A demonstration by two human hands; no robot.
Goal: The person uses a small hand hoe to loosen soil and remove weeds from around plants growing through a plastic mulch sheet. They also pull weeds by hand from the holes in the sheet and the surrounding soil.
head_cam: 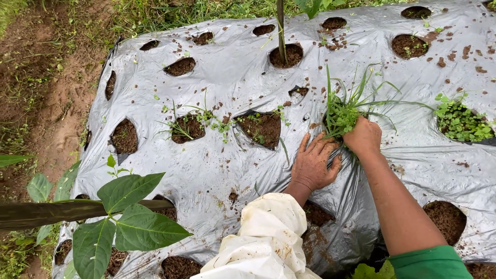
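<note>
Green, limp weeds look light and tear-prone, best taken low where the right hand fingers close around them; left hand fingers lie spread, empty, on plastic sheet.

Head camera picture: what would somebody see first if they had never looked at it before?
The shiny silver plastic sheet covers the whole bed and is dotted with round holes of dark soil. Right of the middle, the right hand grips a tuft of long green grass weeds growing from one hole, while the left hand lies flat on the plastic beside it. At lower left, a plant with big green leaves stands closest to the camera.
</note>
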